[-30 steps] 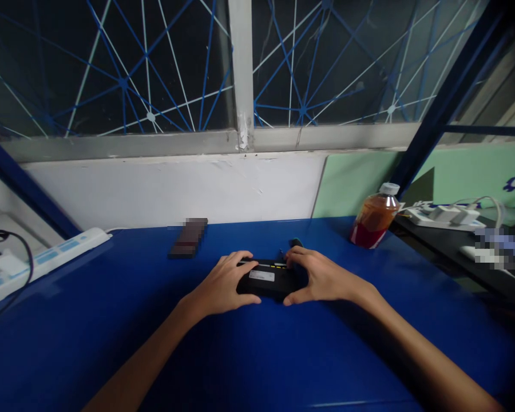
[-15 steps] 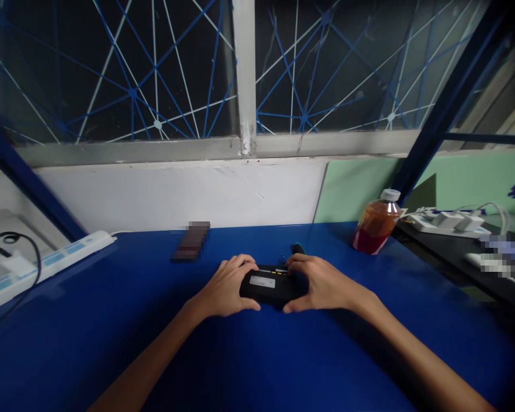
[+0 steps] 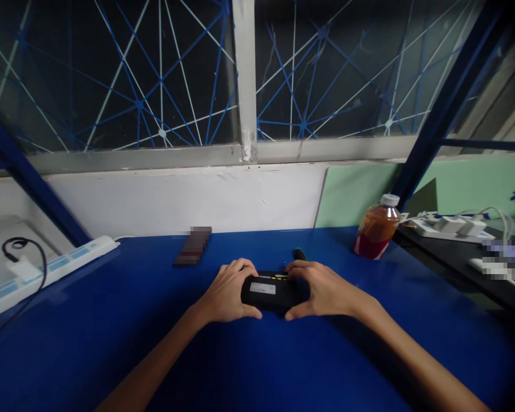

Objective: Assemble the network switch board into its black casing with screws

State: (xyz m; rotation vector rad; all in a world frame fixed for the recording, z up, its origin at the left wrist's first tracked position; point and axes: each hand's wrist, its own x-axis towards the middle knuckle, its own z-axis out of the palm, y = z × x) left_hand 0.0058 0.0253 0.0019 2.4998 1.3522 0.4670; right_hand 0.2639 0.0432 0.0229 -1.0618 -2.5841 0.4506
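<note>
Between my two hands lies a flat black device [image 3: 268, 298] with a white label on its upper face and small yellow marks along its far edge. My left hand [image 3: 229, 292] grips its left end, thumb on the near side and fingers over the far side. At the opposite end, my right hand [image 3: 321, 290] holds it the same way, covering that corner. Just beyond the right fingers shows a black and teal handle [image 3: 299, 254], perhaps a screwdriver's; its other end is hidden. Tiny bits [image 3: 284, 262] lie beside it, too small to name.
On the blue table [image 3: 257, 366], a blurred-out dark flat object [image 3: 193, 247] lies at the back left. A white power strip [image 3: 51, 274] with a plugged-in black cable runs along the left. A bottle of reddish-brown drink [image 3: 376, 228] stands at the back right, near another power strip [image 3: 452, 228].
The view has shifted slightly, so everything sits a little lower in the picture. Both hands keep the same hold on the black device.
</note>
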